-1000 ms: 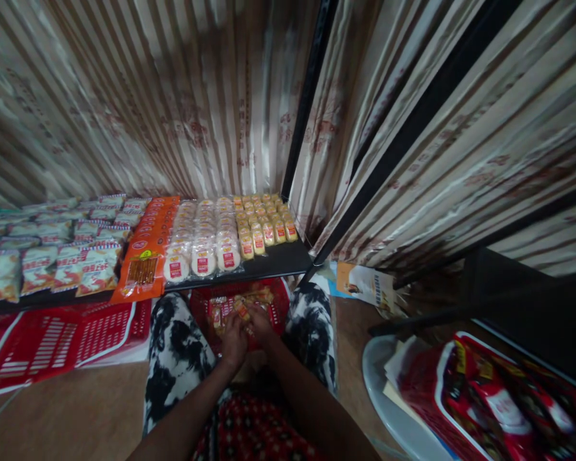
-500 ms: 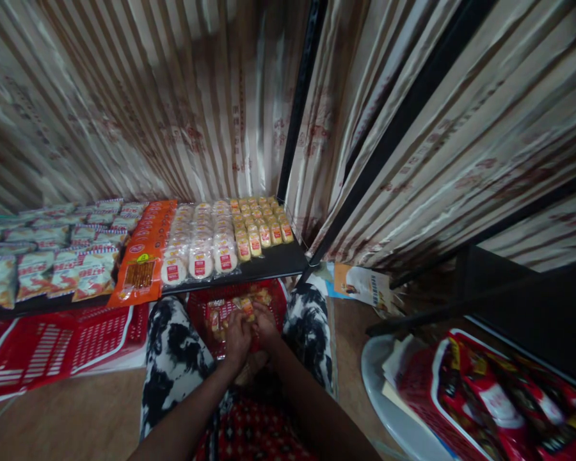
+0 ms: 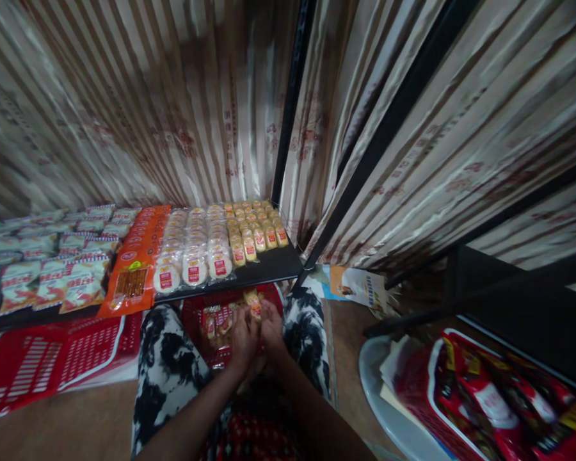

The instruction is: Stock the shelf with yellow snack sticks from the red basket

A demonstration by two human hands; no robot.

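Note:
My left hand (image 3: 244,336) and my right hand (image 3: 271,328) are close together, fingers closed on a small yellow wrapped snack packet (image 3: 253,303) with a red label. They are above a red plastic basket (image 3: 194,306) between my knees, where several similar packets (image 3: 216,325) lie loose. Just beyond, rows of matching yellow snack packets (image 3: 259,239) stand on a black shelf (image 3: 278,264). Left of them are rows of round white crackers (image 3: 194,271) in clear wrap. My fingertips are partly blurred and dim.
Orange snack bags (image 3: 133,266) and white-and-blue bags (image 3: 84,285) fill the shelf's left. Below them sits another red basket (image 3: 91,352). At right, a red basket (image 3: 432,384) of red packages rests by a grey stool (image 3: 372,365). Black posts (image 3: 292,96) stand before striped curtains (image 3: 196,128).
Both hands have come slightly up and right relative to the basket, raising the yellow packet toward the shelf edge. The whole view has shifted a little.

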